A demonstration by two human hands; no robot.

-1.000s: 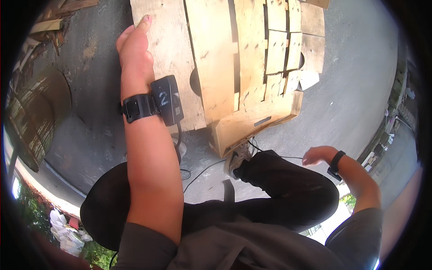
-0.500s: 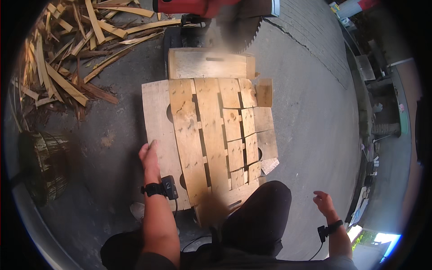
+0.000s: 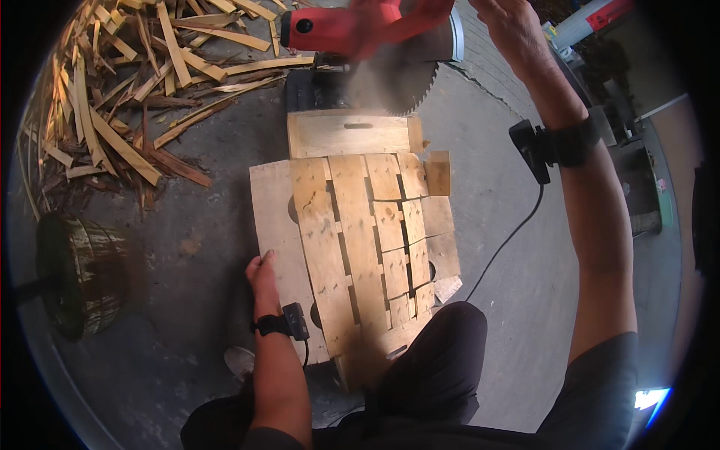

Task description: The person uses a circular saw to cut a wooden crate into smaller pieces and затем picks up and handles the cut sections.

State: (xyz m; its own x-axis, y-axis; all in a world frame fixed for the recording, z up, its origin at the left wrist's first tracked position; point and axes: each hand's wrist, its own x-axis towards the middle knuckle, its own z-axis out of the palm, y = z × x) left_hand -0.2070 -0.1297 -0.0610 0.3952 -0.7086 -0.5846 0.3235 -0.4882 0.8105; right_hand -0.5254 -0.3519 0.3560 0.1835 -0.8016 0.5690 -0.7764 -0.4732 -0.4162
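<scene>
My left hand [image 3: 264,274] grips the left edge of a slatted wooden crate [image 3: 349,232], its pale outer board under my fingers. Just beyond it, an upright wooden end panel [image 3: 352,133] with a slot stands against the base of a red power saw [image 3: 341,26], whose toothed blade [image 3: 409,86] hangs just above, blurred by a haze. My right hand [image 3: 510,30] is raised beside the saw's red upper part; its fingertips are cut off at the top edge. A black strap and small device sit on each wrist.
A heap of split wood strips [image 3: 127,105] covers the upper left of the concrete floor [image 3: 502,247]. A weathered round wooden object [image 3: 79,274] stands at the left. Assorted items line the far right side. My bent knee [image 3: 439,360] is close to the crate's near end.
My right hand has risen from low at the right to beside the saw. The view has shifted to bring the saw in. My left hand stays on the crate's edge.
</scene>
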